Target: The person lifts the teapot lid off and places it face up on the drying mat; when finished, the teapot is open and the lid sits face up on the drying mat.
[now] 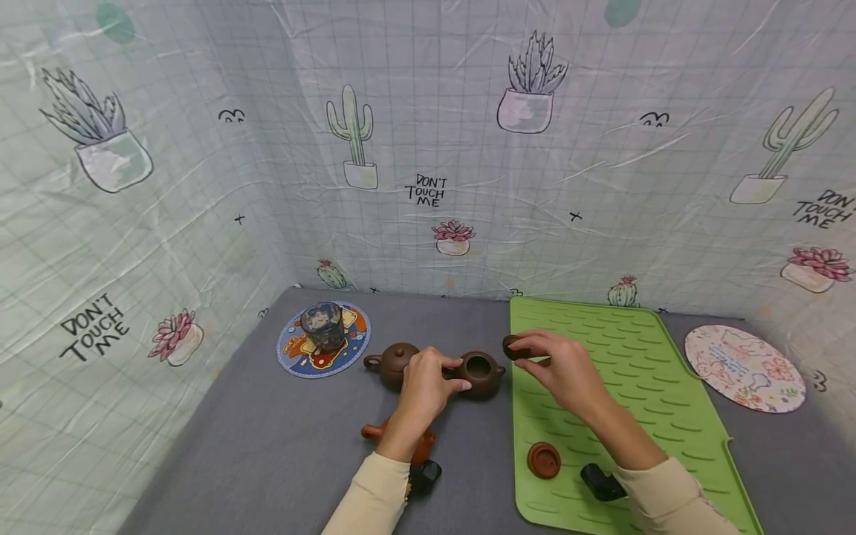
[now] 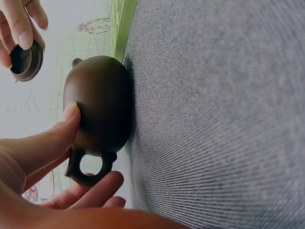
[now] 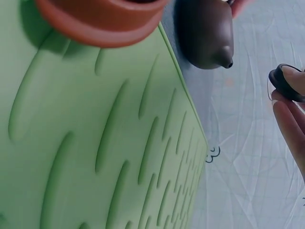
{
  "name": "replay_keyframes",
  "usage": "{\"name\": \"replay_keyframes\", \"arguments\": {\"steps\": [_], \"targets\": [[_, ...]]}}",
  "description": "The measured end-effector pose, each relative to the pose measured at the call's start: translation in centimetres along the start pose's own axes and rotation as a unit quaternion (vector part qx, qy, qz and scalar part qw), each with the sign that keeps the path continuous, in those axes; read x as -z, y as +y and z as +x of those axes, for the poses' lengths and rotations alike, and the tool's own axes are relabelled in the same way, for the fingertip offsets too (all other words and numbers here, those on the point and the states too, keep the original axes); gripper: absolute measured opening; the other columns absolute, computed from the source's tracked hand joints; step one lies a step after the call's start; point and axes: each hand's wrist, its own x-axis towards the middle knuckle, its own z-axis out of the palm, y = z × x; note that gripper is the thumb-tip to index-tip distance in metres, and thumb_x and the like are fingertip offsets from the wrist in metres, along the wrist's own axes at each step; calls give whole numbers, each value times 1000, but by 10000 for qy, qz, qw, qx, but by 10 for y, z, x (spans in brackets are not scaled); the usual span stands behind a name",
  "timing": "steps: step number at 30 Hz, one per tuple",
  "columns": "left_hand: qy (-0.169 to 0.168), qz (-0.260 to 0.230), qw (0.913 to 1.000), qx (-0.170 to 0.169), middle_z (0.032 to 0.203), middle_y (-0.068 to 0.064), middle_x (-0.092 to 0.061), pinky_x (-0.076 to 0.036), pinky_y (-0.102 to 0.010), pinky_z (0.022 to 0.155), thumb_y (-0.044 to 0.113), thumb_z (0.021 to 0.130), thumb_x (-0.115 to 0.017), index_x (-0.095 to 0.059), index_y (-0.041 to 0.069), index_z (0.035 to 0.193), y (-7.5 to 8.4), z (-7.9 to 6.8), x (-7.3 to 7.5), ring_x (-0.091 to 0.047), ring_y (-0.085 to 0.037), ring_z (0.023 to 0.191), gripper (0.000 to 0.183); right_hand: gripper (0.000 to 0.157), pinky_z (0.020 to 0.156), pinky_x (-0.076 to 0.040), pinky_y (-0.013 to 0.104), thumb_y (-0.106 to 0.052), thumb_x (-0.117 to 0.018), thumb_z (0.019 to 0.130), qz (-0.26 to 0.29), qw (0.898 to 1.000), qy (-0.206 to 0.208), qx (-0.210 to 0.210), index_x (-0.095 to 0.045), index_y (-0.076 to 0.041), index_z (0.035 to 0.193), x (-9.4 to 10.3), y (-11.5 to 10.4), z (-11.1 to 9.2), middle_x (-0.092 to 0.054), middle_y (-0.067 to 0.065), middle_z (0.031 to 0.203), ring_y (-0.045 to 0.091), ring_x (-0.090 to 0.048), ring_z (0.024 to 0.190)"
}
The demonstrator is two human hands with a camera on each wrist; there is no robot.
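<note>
A dark brown teapot (image 1: 487, 385) stands lidless on the grey cloth, its round opening facing up and its spout toward the green mat. My left hand (image 1: 426, 377) grips it at the handle side; in the left wrist view the thumb presses the teapot body (image 2: 102, 95) and the fingers lie by the handle (image 2: 76, 175). Just above the mat's left edge, my right hand (image 1: 567, 370) pinches a small brown teapot lid (image 2: 34, 67) between thumb and fingers. Another dark brown teapot (image 1: 394, 364), with its lid on, is left of my left hand. A reddish teapot (image 1: 423, 449) is partly hidden under my left forearm.
A reddish lid (image 1: 544, 460) lies on the green ridged mat (image 1: 642, 386). Back left, a clear glass (image 1: 324, 327) stands on a blue patterned round mat (image 1: 294, 362). A pink floral round mat (image 1: 745, 368) lies at the right. Printed sheeting (image 1: 428, 111) hangs behind the table.
</note>
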Motion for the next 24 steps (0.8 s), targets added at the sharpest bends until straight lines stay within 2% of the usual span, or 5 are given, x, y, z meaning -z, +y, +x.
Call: {"name": "replay_keyframes", "arguments": {"steps": [24], "targets": [[-10,-19,10000,-31,102,-7,-72,-57,-46,85,22,74,-91,-83,16,107,1,0,-1,-68,-31,97,35,27,67,-60,19,5,-82,80,-139,9999,83,-4,-76,-12,101,14,14,-16,-76,9,113,26,-77,93]]}}
